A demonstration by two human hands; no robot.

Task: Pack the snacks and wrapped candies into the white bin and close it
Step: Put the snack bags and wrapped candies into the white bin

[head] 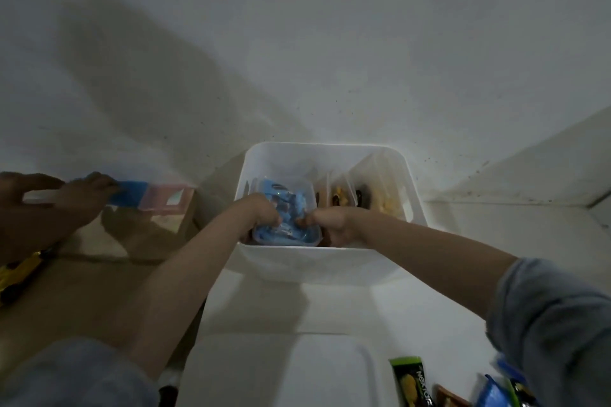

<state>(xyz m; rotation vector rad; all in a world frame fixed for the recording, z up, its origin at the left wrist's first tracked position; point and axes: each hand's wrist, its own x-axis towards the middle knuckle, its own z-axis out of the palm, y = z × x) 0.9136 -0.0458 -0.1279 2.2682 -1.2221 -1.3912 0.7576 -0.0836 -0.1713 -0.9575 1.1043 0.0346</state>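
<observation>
A white bin (317,261) stands open against the wall. Inside its left half sits a clear tub (309,195) filled with blue wrapped candies (291,205). My left hand (261,213) grips the tub's left side and my right hand (334,225) grips its right front corner, both down inside the bin. Clear bags with yellow and dark snacks (363,198) stand in the bin's right half. The bin's white lid (297,370) lies flat in front of it. Several snack packets (410,383) lie at the bottom right.
Another person's hand (66,198) at the far left holds a blue and pink flat box (155,196) over a brown cardboard surface (82,291). A yellow wrapper (16,274) lies at the left edge. A white ledge (529,218) runs to the right.
</observation>
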